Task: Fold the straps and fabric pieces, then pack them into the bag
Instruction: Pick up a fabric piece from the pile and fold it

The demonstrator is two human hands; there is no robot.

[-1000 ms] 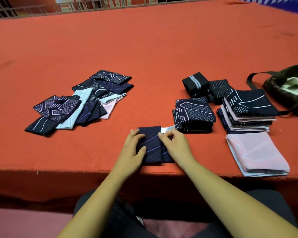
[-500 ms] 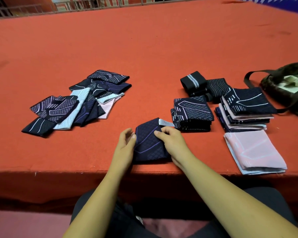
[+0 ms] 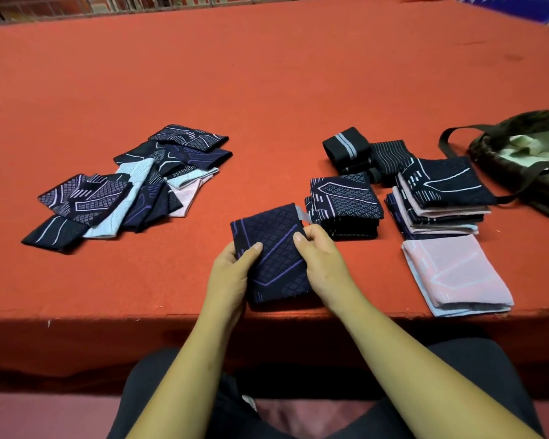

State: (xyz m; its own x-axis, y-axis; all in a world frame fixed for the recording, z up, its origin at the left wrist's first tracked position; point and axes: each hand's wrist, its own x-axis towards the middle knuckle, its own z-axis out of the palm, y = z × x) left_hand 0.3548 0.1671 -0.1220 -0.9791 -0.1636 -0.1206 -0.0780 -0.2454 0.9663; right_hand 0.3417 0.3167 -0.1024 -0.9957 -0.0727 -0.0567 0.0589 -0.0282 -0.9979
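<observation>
Red felt table: fills most of the view; everything below lies on it
Loose pile: far left; navy, pale blue and pink fabric pieces overlapping in a fan; line and grid patterns
Left hand: grips the left edge of the folded piece; thumb on top, fingers curled beneath
Folded piece: near the table's front edge, between both hands; dark navy diamond-grid weave with purple lines; roughly square, turned askew; small white tag at its far right corner
Right hand: pinches the piece's right edge; thumb on top
Navy stack: just beyond the right hand; folded squares, white lines
Rolled straps: behind that stack; black, pale stripes
Mixed stack: further right; navy and pink layers, navy on top
Pink piece: front right; folded square, pale blue lines
Bag: far right; dark olive, mouth open; dark strap looping toward the stacks
</observation>
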